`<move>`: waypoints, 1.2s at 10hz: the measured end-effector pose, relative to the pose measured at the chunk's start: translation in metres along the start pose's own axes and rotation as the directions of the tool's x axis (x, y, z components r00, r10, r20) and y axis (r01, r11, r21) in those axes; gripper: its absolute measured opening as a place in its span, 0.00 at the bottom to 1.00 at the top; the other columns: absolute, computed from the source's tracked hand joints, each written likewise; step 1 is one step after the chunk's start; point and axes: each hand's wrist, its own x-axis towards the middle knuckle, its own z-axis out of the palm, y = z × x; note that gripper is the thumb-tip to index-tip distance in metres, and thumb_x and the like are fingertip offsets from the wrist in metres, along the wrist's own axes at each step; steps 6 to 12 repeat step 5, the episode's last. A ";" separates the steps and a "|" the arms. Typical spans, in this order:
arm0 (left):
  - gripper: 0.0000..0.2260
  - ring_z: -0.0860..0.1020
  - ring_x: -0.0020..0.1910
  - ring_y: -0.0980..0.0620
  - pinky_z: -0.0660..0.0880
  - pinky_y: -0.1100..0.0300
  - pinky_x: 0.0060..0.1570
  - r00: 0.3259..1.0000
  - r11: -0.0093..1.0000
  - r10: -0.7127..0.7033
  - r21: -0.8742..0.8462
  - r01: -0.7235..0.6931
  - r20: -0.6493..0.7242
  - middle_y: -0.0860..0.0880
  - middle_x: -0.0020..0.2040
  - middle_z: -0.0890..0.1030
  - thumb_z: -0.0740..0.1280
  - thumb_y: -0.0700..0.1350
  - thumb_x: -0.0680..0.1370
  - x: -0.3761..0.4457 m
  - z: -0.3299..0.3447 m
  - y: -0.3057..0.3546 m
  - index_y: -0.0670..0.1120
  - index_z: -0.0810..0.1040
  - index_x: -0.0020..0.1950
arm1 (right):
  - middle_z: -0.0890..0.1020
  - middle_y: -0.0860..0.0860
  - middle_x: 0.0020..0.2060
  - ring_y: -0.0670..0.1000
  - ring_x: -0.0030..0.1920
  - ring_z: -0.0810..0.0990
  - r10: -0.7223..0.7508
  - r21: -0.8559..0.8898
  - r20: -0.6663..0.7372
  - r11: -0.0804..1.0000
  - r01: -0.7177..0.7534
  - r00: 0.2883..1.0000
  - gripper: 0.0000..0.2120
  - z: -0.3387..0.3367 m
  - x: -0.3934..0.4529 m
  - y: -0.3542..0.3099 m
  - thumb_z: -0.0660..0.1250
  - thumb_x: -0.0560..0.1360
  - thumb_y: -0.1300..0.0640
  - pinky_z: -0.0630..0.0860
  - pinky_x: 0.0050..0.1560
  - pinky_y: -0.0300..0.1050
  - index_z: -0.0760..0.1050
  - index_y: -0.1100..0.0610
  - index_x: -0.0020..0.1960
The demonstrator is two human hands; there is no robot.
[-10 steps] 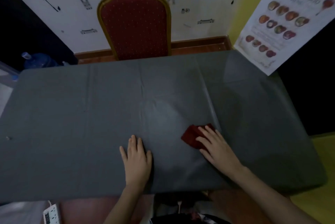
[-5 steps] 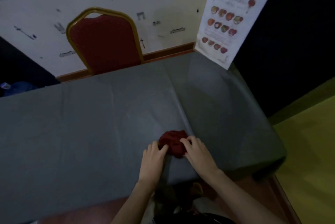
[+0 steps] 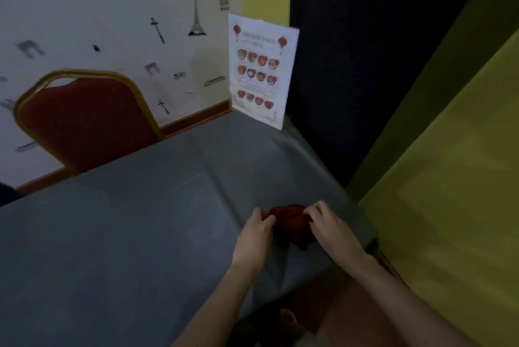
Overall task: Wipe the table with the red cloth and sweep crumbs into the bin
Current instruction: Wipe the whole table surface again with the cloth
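A bunched red cloth (image 3: 290, 223) lies on the grey-covered table (image 3: 126, 234), near its right end and close to the front edge. My left hand (image 3: 254, 237) grips the cloth's left side with curled fingers. My right hand (image 3: 332, 227) pinches its right side. Both hands hold the cloth between them. No crumbs or bin show in this blurred view.
A red chair with a gold frame (image 3: 84, 121) stands behind the table's far edge. A white menu sheet (image 3: 262, 71) leans upright at the far right corner. A yellow wall (image 3: 449, 206) and dark panel (image 3: 365, 65) border the table's right end.
My left hand lifted off the table and joined the right hand on the cloth, which is now bunched. The view has swung to the right end of the table.
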 end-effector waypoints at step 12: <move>0.15 0.72 0.60 0.39 0.69 0.51 0.60 0.901 0.981 0.002 0.176 -0.087 0.435 0.38 0.61 0.75 0.57 0.42 0.80 0.026 -0.018 0.008 0.39 0.75 0.62 | 0.69 0.47 0.39 0.48 0.39 0.69 0.025 -0.074 0.030 0.997 -0.023 0.999 0.08 -0.029 -0.012 0.023 0.69 0.65 0.59 0.65 0.39 0.43 0.71 0.51 0.39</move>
